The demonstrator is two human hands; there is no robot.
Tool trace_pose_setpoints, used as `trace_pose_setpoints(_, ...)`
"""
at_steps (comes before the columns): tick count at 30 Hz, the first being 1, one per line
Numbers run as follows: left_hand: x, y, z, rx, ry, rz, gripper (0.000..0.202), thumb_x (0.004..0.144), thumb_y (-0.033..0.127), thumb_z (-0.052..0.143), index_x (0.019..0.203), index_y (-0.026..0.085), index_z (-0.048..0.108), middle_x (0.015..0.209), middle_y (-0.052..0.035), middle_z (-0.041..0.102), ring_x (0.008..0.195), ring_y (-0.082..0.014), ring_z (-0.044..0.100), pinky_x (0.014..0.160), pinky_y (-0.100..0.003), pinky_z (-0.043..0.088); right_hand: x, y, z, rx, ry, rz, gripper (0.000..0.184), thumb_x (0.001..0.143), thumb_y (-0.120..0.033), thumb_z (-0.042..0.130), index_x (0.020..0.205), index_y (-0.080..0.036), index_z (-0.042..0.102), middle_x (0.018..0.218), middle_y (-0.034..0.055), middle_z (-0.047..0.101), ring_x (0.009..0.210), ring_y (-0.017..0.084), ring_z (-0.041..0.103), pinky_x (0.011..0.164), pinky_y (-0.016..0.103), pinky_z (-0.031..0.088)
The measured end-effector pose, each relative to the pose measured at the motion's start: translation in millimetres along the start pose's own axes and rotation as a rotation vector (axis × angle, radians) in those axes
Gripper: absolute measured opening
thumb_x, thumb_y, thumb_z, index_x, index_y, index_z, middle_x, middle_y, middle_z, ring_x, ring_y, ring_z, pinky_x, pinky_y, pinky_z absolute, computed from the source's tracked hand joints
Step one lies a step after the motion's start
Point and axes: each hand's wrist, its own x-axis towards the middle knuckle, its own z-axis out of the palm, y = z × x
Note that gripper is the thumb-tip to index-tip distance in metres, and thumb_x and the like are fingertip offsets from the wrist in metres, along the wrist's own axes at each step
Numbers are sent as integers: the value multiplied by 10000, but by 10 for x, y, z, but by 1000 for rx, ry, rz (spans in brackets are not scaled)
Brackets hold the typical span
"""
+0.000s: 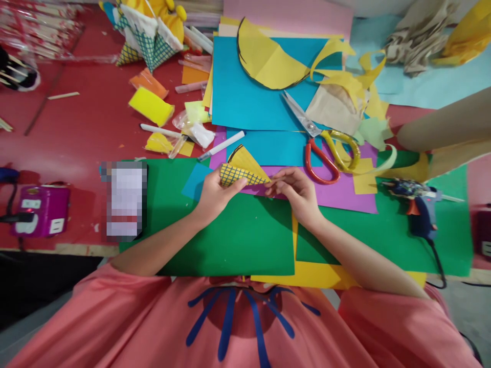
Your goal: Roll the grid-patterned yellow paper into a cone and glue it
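Observation:
My left hand [217,191] grips a partly rolled yellow paper cone [245,175] marked with a dark grid on one side, its thumb along the lower edge. The cone's point faces right. At that point are the curled fingers of my right hand [297,194]; whether they pinch the tip or only touch it is hard to make out. Beneath both hands lie green sheets [226,240] and a purple sheet [345,199]. A white marker [222,146] rests just beyond the cone. Scissors [316,135] with one red and one yellow handle lie spread on the blue paper [249,107].
A yellow paper semicircle [268,59] and curled yellow offcuts [345,76] lie at the back. On the right is a blue glue gun [422,209]. Clay packets [151,106], a finished cone craft [151,36], a purple power socket box [42,209] and a blurred-out phone-like object [126,199] are left.

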Motion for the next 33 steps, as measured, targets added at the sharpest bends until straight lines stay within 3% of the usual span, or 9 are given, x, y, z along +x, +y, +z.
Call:
trace_pose_setpoints(8,-7,34,15,-18,17,-16,288,653,377,747,801,164,623,778,-17,699,707,-153,650,672,-261,542,-21,34,24,2,-18,-5,215,774,-301,679,884,-187,533,800,9,648,715,111,660,644,250,553)
trace_pose_setpoints(19,-32,61,43,-24,6,-1,322,638,379,766,830,169,615,810,-21,703,736,-164,659,694,-277,552,1,12,53,-82,23,-1,257,719,-338,729,771,-183,531,692,-20,590,621,93,607,586,240,510)
trace_pose_setpoints(27,-15,7,15,-7,-2,87,317,739,467,672,838,190,555,801,-9,649,781,-150,629,718,-260,527,0,35,38,-98,30,-10,249,734,-345,716,743,-185,525,712,-12,591,628,97,605,596,250,519)
trace_pose_setpoints(30,-26,19,30,-74,-11,103,408,697,455,720,916,223,466,823,5,625,766,-143,633,716,-262,522,10,21,49,-40,45,4,286,724,-341,725,852,-206,507,728,-28,596,633,88,603,582,225,525)
trace_pose_setpoints(33,-64,52,63,-135,-48,116,583,700,454,724,1126,265,373,957,-25,626,844,-170,648,768,-303,523,21,8,51,10,19,29,373,711,-346,735,973,-210,508,814,-10,629,674,90,617,594,217,539)
